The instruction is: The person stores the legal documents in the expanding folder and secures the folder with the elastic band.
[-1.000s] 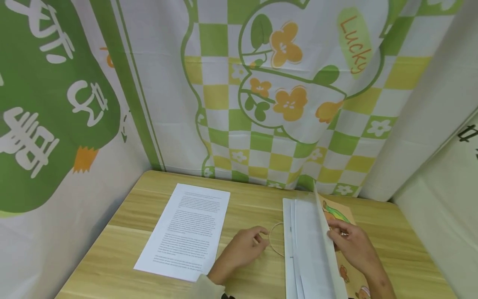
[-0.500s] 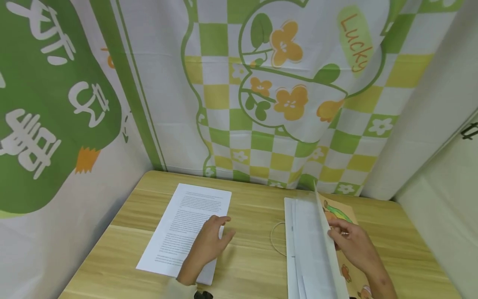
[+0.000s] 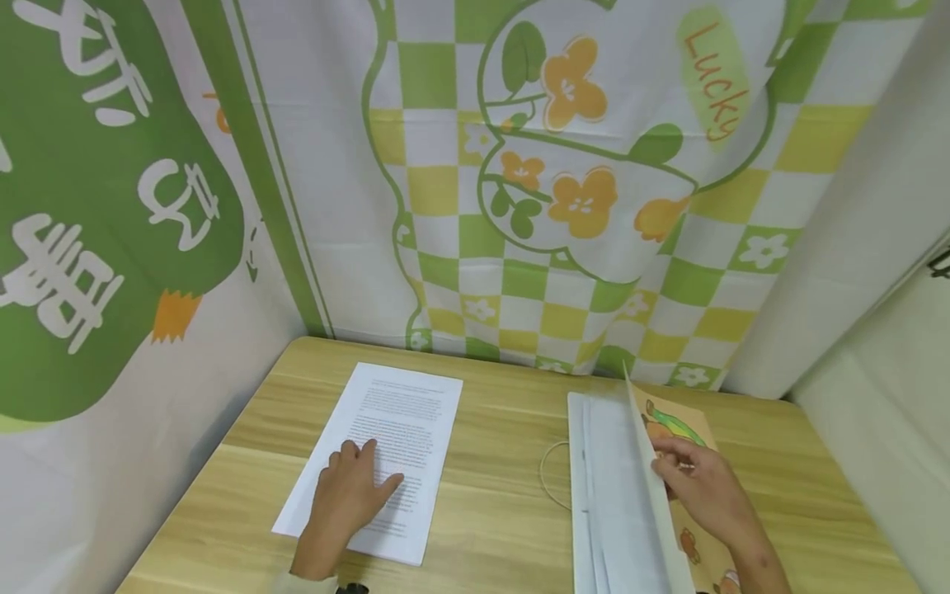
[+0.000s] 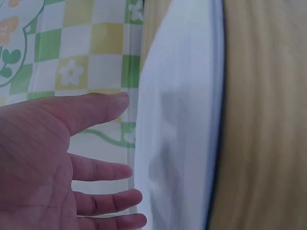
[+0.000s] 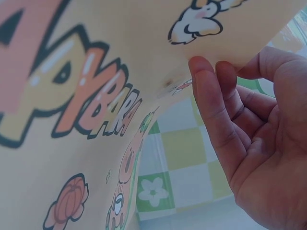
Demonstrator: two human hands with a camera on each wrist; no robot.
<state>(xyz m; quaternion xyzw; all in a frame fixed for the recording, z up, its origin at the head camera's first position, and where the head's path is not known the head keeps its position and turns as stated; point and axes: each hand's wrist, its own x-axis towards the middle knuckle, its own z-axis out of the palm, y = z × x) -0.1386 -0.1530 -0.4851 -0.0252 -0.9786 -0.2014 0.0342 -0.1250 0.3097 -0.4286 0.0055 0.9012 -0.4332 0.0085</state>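
Note:
Fingers spread, my left hand (image 3: 345, 491) is over the lower part of a printed paper stack (image 3: 419, 404) on the left of the table. In the left wrist view its fingertips come right up to the white sheets (image 4: 187, 120), with nothing gripped. On the right lies a folder (image 3: 690, 520) with a tan capybara-print cover, raised on edge. My right hand (image 3: 705, 495) pinches that cover's edge between thumb and fingers. Lettering and cartoon figures show on the cover (image 5: 105, 158) in the right wrist view. White sheets (image 3: 619, 495) lie inside the folder.
A thin elastic loop (image 3: 544, 474) sticks out from the folder's left edge. Both things lie on a wood-grain table (image 3: 497, 511). A green-and-white checked curtain (image 3: 519, 280) hangs along the back edge, with more cloth at both sides.
My left hand has moved left from beside the elastic loop to over the printed stack, its fingers spreading. My right hand keeps holding the folder cover up in the same place.

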